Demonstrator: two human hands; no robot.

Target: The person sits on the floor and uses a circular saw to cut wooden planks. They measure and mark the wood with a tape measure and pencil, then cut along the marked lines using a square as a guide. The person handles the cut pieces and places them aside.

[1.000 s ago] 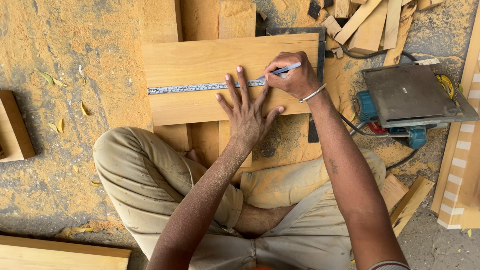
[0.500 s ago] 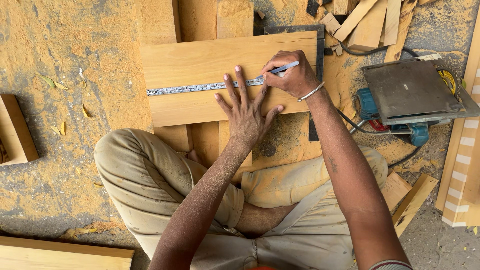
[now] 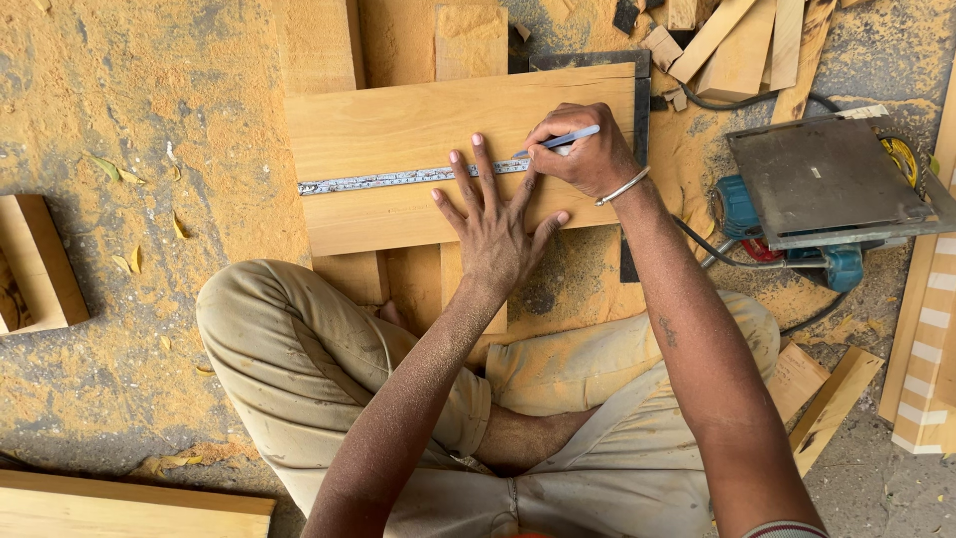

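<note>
A pale wooden board (image 3: 398, 125) lies across the sawdust-covered floor in front of my crossed legs. Along its middle runs a metal ruler (image 3: 388, 180). My left hand (image 3: 494, 221) lies flat on the board with fingers spread, its fingertips pressing the ruler's right part. My right hand (image 3: 588, 154) grips a blue pencil (image 3: 560, 141), its tip at the ruler's right end on the board. A metal bangle sits on my right wrist.
An electric circular saw (image 3: 827, 189) lies base-up at the right, its cord trailing. Wood offcuts (image 3: 737, 45) are piled at the top right. A wooden block (image 3: 35, 264) sits at the left, a plank (image 3: 119, 508) at bottom left, and striped strips (image 3: 926, 339) at right.
Both hands stay on the board and ruler; the pencil remains at the ruler's right end. Only the camera has shifted slightly.
</note>
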